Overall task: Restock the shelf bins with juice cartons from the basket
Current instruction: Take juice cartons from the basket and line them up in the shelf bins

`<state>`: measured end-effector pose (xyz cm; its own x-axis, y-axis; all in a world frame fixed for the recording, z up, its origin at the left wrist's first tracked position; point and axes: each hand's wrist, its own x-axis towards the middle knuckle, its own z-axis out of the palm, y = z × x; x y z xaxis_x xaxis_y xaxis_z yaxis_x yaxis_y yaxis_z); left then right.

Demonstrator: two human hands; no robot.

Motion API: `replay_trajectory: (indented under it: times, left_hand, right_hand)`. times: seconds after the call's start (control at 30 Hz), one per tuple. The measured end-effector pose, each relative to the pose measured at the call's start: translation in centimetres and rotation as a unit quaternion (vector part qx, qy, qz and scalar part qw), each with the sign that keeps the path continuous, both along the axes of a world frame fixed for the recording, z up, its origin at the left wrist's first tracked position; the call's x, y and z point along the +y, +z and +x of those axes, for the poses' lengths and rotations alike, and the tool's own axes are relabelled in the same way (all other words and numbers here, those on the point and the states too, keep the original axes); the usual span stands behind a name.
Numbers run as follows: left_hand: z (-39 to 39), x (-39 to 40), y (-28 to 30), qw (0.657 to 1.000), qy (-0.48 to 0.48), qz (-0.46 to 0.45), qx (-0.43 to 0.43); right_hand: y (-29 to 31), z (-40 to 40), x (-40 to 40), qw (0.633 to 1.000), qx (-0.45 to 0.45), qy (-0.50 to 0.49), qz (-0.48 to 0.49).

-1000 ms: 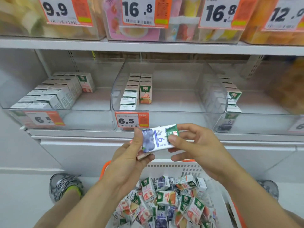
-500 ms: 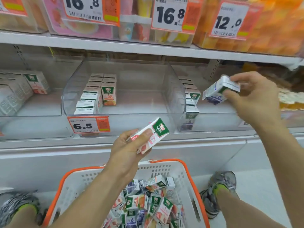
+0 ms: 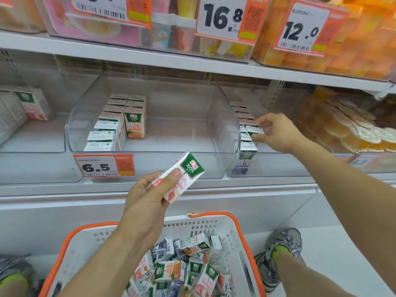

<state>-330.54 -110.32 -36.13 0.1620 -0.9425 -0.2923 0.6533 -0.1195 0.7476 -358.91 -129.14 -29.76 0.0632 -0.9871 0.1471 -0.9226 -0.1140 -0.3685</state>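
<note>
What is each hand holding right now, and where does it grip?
The left hand grips a pink carton around its lower half. The right hand pinches a carton by its top end in the right bin.

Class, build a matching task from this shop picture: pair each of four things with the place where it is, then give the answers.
Things:
1. pink carton
2. blueberry carton
3. orange carton
4. 6.5 price tag

Places:
A. front of the middle bin
B. in the left hand
C. standing in the middle bin
D. under the right hand, in the right bin

Pairs: 1-B, 2-D, 3-C, 4-A
</note>
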Motion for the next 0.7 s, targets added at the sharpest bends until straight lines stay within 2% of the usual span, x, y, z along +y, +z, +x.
replay_trajectory:
  times: [0.13,0.2,0.23,0.3,0.37,0.63,0.7]
  left_hand:
    - [0.0,0.7,0.8,1.000,0.001,-0.011,0.006]
    - [0.2,1.2,1.2,1.000,0.001,-0.019,0.010]
    - [0.4,1.4,1.4,1.000,-0.002,-0.023,0.011]
    - [1.0,2.1,1.6,0.999,0.000,-0.030,0.015]
    - [1.6,2.8,1.9,0.999,0.003,-0.034,0.008]
    - [6.1,5.8,3.2,0.998,0.031,-0.062,0.003]
    - [7.9,6.7,3.9,0.994,0.070,-0.069,-0.056]
  right_hand:
    - [1.8,1.3,5.1,0.988,-0.051,0.012,-0.147]
    - [2.3,3.1,9.0,0.976,-0.130,0.066,-0.160]
    - [2.4,4.3,10.9,0.970,-0.185,0.106,-0.120]
    - [2.3,7.2,14.5,0.938,-0.293,0.186,0.022]
    - [1.7,10.2,16.9,0.901,-0.350,0.221,0.132]
    - [1.2,19.1,19.0,0.855,-0.443,0.201,0.178]
    - [1.8,21.1,19.1,0.844,-0.456,0.219,0.178]
